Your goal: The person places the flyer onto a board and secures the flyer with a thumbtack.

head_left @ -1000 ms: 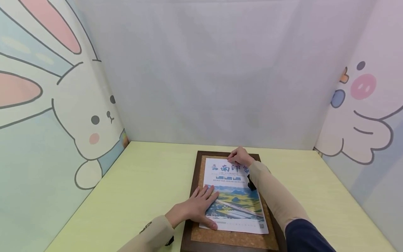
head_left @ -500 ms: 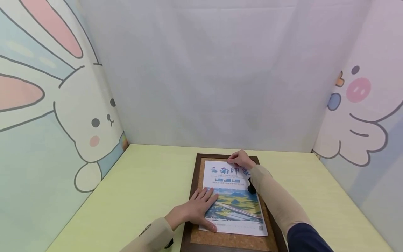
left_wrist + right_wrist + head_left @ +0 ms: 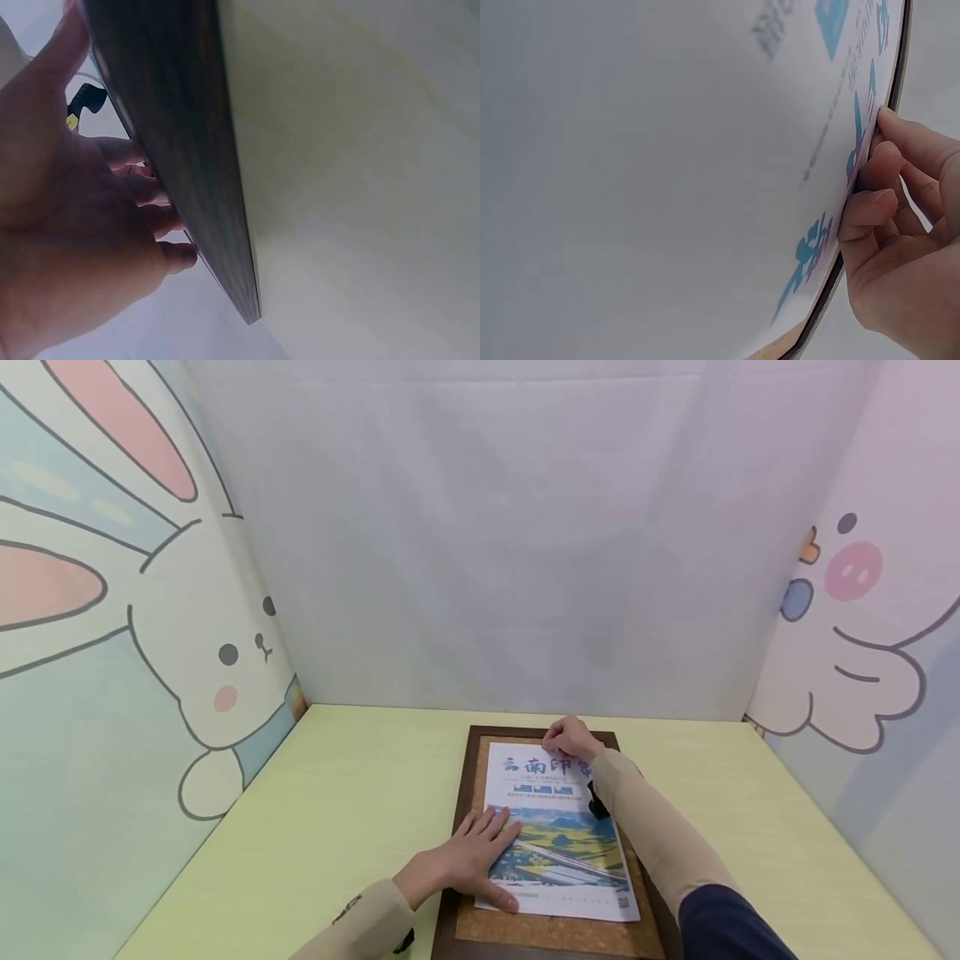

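Note:
A printed poster (image 3: 558, 831) with blue lettering and a landscape picture lies on a cork board (image 3: 555, 931) in a dark wooden frame (image 3: 467, 777). My left hand (image 3: 474, 853) rests spread on the poster's lower left part, fingers straight. From the left wrist view, the left hand (image 3: 90, 187) reaches over the frame's side (image 3: 180, 150). My right hand (image 3: 573, 739) is at the poster's top edge, thumb and forefinger together. In the right wrist view, the right hand (image 3: 907, 217) has its fingers curled by the lettering; I cannot tell whether something small sits between the fingertips.
The framed board lies on a pale yellow-green table (image 3: 337, 793). A grey-white curtain (image 3: 487, 543) stands behind it. Side panels carry a cartoon rabbit (image 3: 202, 635) on the left and a cartoon figure with a pink cheek (image 3: 862, 643) on the right.
The head view has tilted slightly, so the scene sits a little lower. Both hands keep their places on the poster.

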Demonstrator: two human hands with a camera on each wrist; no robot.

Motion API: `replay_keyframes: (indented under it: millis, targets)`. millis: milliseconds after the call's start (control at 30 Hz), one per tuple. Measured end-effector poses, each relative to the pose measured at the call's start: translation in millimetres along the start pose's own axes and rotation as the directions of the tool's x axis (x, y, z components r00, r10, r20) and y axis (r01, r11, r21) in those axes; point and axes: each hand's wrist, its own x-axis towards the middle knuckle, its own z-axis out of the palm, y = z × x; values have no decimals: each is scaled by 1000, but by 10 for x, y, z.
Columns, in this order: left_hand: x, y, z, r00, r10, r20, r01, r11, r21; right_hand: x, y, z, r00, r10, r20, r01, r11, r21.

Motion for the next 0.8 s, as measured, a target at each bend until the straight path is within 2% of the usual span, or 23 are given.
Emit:
replay_keyframes:
  millis: [267,467,600,800]
  targets:
    - [41,30,-10,1000,16,13,-16,1000,-3,-52,55,-49,999,25,-25,-24,1000,18]
    - [70,67,-38,1000,30,3,-30,999,41,-58,87,-80,997,-10,-75,7,999,-43]
    - [102,69,-39,999,41,10,-41,999,33,-72,129,-86,994,-6,-113,0,999,-49]
    - [113,27,10,999,32,14,-32,999,25,-218,283,-168,993,48,-110,-31,988,153]
